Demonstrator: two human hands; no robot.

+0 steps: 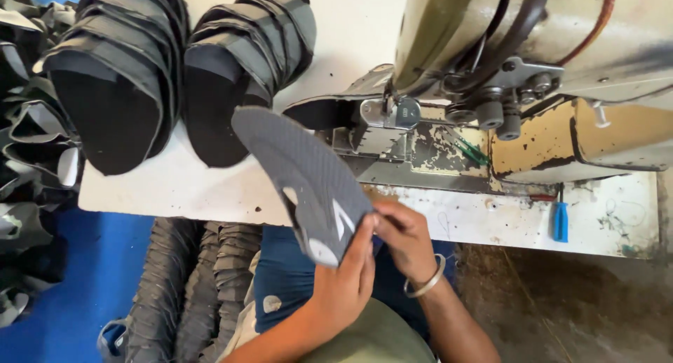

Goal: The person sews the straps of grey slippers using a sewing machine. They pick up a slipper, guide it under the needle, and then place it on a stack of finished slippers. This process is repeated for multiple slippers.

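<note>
while both hands pinch its lower end, the grey shoe upper piece [308, 181] stands tilted in the air at the middle of the view, just in front of the tabletop [210, 188] edge. the left hand [347, 282] grips its bottom edge from 6 o'clock, thumb against the textured face; the right hand [405, 240], with a metal bangle [426, 282] on the wrist, nips the same edge from 4 o'clock. the piece looks light, thin and floppy, curling toward its free tip at 11 o'clock, so it likely needs support at the edge rather than at the middle; the woven face should give a fair grip. at 1 o'clock sits the sewing machine [533, 62], its presser foot [392, 114] near the piece's upper edge. at 10 o'clock two stacks of dark uppers [175, 69] crowd the tabletop, leaving bare room only between them and the machine. a blue screwdriver [560, 219] lies at 3 o'clock. more stacked pieces [189, 293] hang below at 8 o'clock.
</note>
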